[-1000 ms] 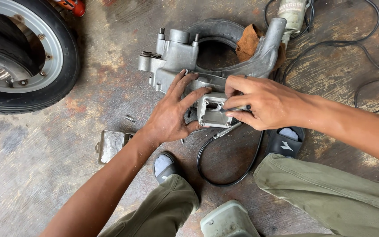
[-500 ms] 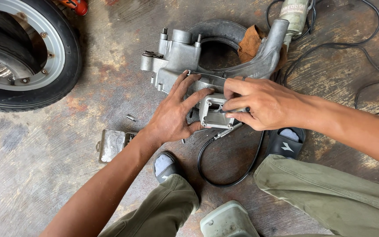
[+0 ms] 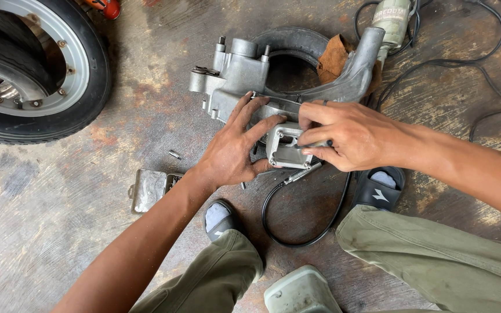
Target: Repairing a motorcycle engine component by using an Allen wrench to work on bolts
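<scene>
A grey cast-metal engine casing [image 3: 244, 75] lies on the concrete floor on top of a small black tyre [image 3: 297, 43]. My left hand [image 3: 233, 148] lies flat on the casing, fingers spread, steadying its lower square box part [image 3: 285, 148]. My right hand [image 3: 343, 136] pinches a thin metal tool [image 3: 314, 145] against that square part. A black cable with a metal end [image 3: 302, 174] curls on the floor just under both hands.
A wheel with a silver rim [image 3: 36, 69] lies at the top left. A small flat metal plate [image 3: 149, 188] and a loose bolt [image 3: 174, 155] lie left of my arm. A power tool [image 3: 391, 17] and black cords [image 3: 482, 64] sit top right. My knees and black sandals fill the bottom.
Both hands stay on the square part of the casing. The view has shifted slightly; nothing else has visibly moved.
</scene>
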